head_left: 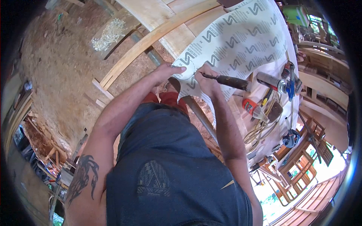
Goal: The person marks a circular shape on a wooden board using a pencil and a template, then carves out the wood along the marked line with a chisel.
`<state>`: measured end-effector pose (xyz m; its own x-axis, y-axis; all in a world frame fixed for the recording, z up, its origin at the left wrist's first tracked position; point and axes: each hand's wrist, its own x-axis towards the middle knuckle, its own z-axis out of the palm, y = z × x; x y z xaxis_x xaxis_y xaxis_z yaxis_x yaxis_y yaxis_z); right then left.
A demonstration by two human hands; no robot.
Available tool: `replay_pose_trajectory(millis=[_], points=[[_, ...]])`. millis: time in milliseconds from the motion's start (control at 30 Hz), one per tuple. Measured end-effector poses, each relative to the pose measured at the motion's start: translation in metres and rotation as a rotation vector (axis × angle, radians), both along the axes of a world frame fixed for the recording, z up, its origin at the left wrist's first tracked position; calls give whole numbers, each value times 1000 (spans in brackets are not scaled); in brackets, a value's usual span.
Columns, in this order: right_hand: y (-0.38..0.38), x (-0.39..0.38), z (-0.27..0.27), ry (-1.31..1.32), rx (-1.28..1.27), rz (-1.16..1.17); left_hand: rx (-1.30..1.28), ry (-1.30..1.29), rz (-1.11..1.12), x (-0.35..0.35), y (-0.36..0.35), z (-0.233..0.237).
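A large white sheet [241, 41], printed with dark logos and the word SIEGER, spreads over the work surface. Near its front corner is a faint round outline. My left hand [166, 73] pinches the sheet's edge beside that outline, thumb on top and fingers mostly hidden underneath. Right of it, my right hand [206, 80] is closed around the thin front part of a dark-handled tool [233, 82]. The handle points right, and the tip is hidden by my fingers at the outline's edge, so its exact kind cannot be made out.
To the right lie a spray can [270, 82], a red-orange bottle [252, 107], coiled cable [260, 137] and blue-coloured tools [290, 139]. A curved wooden strip [151, 39] crosses beyond my left arm. Shavings [109, 34] cover a board above the dirt floor.
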<state>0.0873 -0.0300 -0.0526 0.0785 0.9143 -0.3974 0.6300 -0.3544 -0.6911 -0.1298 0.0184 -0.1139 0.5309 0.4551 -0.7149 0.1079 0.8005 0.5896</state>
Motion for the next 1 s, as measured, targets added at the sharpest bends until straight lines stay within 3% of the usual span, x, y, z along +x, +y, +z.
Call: replay_pose_trajectory(millis=[333, 733, 1000], points=[[-2, -3, 5, 4, 25, -27, -2, 19, -49, -1, 3, 15], [-3, -1, 2, 24, 11, -44, -14, 12, -62, 0, 2, -1], [-5, -1, -3, 23, 25, -40, -28, 1, 19, 2, 1, 5]])
